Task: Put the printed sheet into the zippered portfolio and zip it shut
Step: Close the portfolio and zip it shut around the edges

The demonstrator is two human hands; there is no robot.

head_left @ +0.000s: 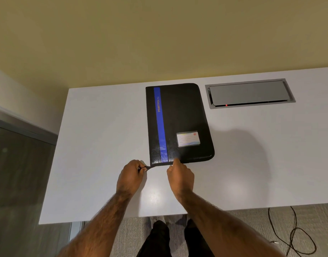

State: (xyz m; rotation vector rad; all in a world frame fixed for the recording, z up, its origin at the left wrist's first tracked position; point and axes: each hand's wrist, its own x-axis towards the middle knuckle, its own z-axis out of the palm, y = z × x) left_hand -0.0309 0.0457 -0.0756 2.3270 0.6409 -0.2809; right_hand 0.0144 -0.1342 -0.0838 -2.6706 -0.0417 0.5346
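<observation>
Looks like zipping time: portfolio (179, 123) lies closed on the bench (107, 127), left hand (130, 176) pinching the zipper tail (149, 167), right hand (179, 173) curled at the near edge, probably on the pull, next tug it along.

The black leather-look zippered portfolio (179, 123) lies flat and closed, cover up, its long side running away from the viewer. A blue vertical stripe reads PORTFOLIO; a clear card pocket sits near its lower right corner.
</observation>
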